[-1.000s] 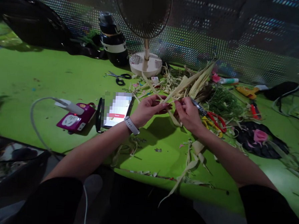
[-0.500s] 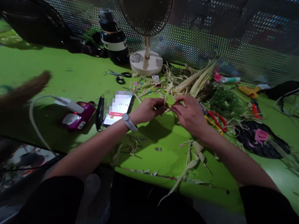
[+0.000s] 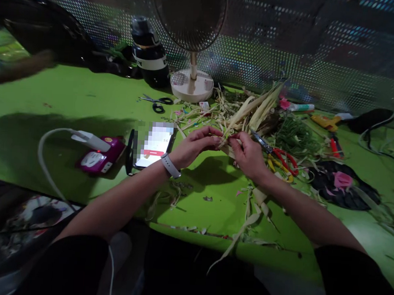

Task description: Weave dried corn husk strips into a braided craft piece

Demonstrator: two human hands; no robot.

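Note:
Over the green table [image 3: 181, 199], my left hand [image 3: 197, 145] and my right hand [image 3: 247, 154] are close together, fingers pinched on a thin pale strip of dry husk [image 3: 227, 148]. The fingers hide part of it. Just behind lies a pile of dry husks [image 3: 248, 110], with green shreds [image 3: 298, 137] at its right. Scissors with red handles [image 3: 284, 158] lie beside my right hand, next to yellow handles [image 3: 277, 169]. Loose husk strips [image 3: 251, 216] hang over the front edge.
A lit phone [image 3: 155, 145] and a purple power adapter [image 3: 104, 156] are on the left. Behind stand a fan [image 3: 192, 83] and a dark bottle [image 3: 150, 59], near black scissors [image 3: 158, 102]. A glue gun [image 3: 327, 122] lies at right. Another person's arm [image 3: 23, 68] reaches in at far left.
My right hand has turned and its fingers have shifted on the husk strip. The scissors' blades now show beside it. The other person's arm has moved up and left.

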